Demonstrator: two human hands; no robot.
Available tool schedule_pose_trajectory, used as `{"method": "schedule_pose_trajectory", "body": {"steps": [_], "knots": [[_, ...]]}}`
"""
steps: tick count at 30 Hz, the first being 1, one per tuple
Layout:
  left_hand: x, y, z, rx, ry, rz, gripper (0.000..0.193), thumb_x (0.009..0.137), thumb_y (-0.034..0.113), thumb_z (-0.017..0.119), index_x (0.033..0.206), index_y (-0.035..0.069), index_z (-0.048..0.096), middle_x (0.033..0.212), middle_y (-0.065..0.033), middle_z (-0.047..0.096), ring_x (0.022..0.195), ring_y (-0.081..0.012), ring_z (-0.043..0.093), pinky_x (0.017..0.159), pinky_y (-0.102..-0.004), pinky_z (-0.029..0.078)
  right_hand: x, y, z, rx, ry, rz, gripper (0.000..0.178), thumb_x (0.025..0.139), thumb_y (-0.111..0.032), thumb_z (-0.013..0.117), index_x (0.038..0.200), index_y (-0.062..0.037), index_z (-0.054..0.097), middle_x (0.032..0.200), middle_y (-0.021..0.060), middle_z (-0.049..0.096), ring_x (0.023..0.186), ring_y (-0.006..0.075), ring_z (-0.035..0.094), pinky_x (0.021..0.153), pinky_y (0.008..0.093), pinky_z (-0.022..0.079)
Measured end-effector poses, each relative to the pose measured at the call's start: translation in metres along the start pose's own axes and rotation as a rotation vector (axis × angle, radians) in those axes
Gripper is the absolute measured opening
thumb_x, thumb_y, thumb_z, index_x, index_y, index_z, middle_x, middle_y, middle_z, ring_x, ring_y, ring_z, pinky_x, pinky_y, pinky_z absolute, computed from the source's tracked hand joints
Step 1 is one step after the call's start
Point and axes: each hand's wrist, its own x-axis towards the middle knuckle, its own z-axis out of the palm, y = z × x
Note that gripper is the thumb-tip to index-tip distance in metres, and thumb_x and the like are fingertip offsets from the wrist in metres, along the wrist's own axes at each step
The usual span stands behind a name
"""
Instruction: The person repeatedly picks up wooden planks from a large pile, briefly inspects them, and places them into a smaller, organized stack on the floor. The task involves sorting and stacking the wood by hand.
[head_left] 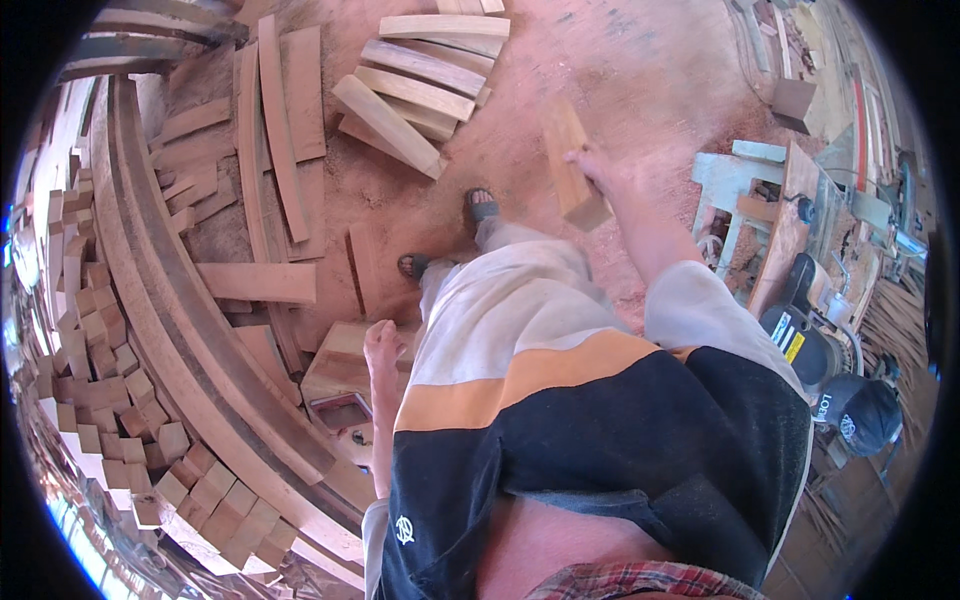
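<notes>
Here the short wooden block (572, 168) sits out in front of the person, up off the ground, held in the right hand (592, 166). Its long axis runs roughly away from the body, tilted a little to the left at the far end, and the thicker near end hangs below the hand. The fingers wrap its right edge about midway along, so the grip is closed on the block, with the right arm stretched forward over the sawdust-covered floor (640, 70).

The left hand (381, 345) is well apart from the block, hanging low at the person's side, fingers loosely curled and holding nothing that can be seen. It hovers just above a pale wooden box (340, 385) with a small rectangular tray on top. So the right hand is the one at the block, and the left is the far one.

Beyond the block lies a fan of pale planks (420, 85). To the left run long curved timbers (190, 330) with rows of small offcut blocks (100, 330) beside them. To the right stands a cluttered workbench (790, 215)
</notes>
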Motion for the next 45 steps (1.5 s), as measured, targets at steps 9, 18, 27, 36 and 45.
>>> {"method": "schedule_pose_trajectory", "body": {"steps": [9,18,27,36,45], "knots": [[-0.038,0.026,0.014,0.301,0.011,0.024,0.04,0.1,0.025,0.068,0.129,-0.001,0.063,0.102,-0.0099,0.067,0.078,-0.0165,0.066,0.064,-0.0315,0.059,0.034,-0.007,0.054,0.043,0.014,-0.129,0.068,0.089,-0.035,0.079,0.143,0.0021,0.057,0.128,0.0231,0.069,0.112,0.034,0.069,0.096,0.0441,0.055],[-0.03,0.015,0.033,0.094,0.056,0.008,0.04,0.098,0.027,0.071,0.128,0.0,0.064,0.1,-0.0097,0.067,0.075,-0.0165,0.066,0.062,-0.0298,0.058,-0.037,0.044,0.108,-0.486,-0.127,-0.012,0.08,0.09,-0.047,0.075,0.149,0.0016,0.052,0.142,0.0281,0.061,0.134,0.0387,0.058,0.112,0.0448,0.046],[-0.013,0.007,0.016,-0.013,0.006,0.046,0.039,0.098,0.027,0.072,0.126,0.001,0.065,0.104,-0.0104,0.07,0.078,-0.0169,0.07,0.067,-0.0316,0.059,-0.038,0.029,0.103,-0.517,-0.276,-0.131,0.072,0.094,-0.044,0.072,0.147,0.0009,0.054,0.143,0.0248,0.061,0.131,0.0363,0.061,0.11,0.0442,0.048],[-0.082,0.119,-0.114,-0.073,0.604,0.669,0.039,0.099,0.027,0.071,0.128,0.002,0.064,0.105,-0.0057,0.072,0.091,-0.0151,0.067,0.078,-0.0322,0.058,0.042,0.017,0.168,-0.255,-0.565,-0.299,0.054,0.097,-0.031,0.076,0.137,0.0011,0.059,0.095,0.0039,0.068,0.074,0.011,0.061,0.061,0.0265,0.05],[-0.23,0.218,-0.38,0.097,1.413,0.826,0.049,0.093,0.033,0.077,0.129,0.003,0.062,0.103,-0.0215,0.074,0.098,-0.0311,0.072,0.087,-0.0404,0.057,0.034,0.003,0.228,-0.384,-0.555,-0.431,0.058,0.098,-0.027,0.072,0.143,0.0061,0.054,0.116,0.0164,0.07,0.105,0.0231,0.068,0.084,0.0349,0.057]]}}
